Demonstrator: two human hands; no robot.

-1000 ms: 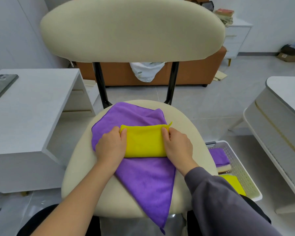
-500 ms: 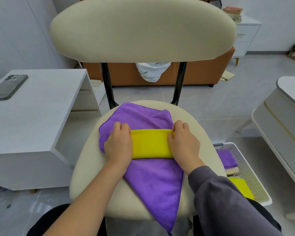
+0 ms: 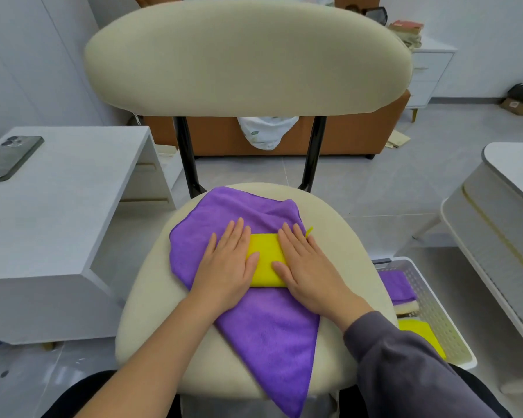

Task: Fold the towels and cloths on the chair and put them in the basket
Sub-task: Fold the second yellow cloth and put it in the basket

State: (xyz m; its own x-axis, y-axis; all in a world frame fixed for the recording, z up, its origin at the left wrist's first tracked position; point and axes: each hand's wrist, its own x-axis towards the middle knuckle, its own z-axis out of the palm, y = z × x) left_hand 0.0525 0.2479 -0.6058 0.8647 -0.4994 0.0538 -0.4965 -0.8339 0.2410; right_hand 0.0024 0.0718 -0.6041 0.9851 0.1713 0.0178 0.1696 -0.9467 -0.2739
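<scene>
Pressing flat on the folded yellow microfibre cloth [image 3: 265,260], both hands lie palm down with fingers [image 3: 236,233] stretched out and together, gripping nothing. The left hand [image 3: 227,267] covers the cloth's left end, its thumb lying across the yellow; the bare left forearm runs in from the lower left. The right hand [image 3: 307,267] covers the right end, thumb likewise on the yellow, and its wrist leaves a dark grey sleeve [image 3: 405,366] at the lower right. A small yellow loop sticks out just beyond the right hand's fingers.

The yellow cloth rests on an unfolded purple microfibre towel [image 3: 269,333] spread over the seat of the cream padded chair with black back posts [image 3: 248,55]; one corner of the purple towel hangs over the seat's front edge.

On the floor to the right of the chair stands a white perforated plastic basket [image 3: 435,315], holding a folded purple cloth, a cream one and a yellow one.

On the white surface [image 3: 58,212] to the left lies a dark smartphone [image 3: 9,156], face down. No writing or brand can be read anywhere.
</scene>
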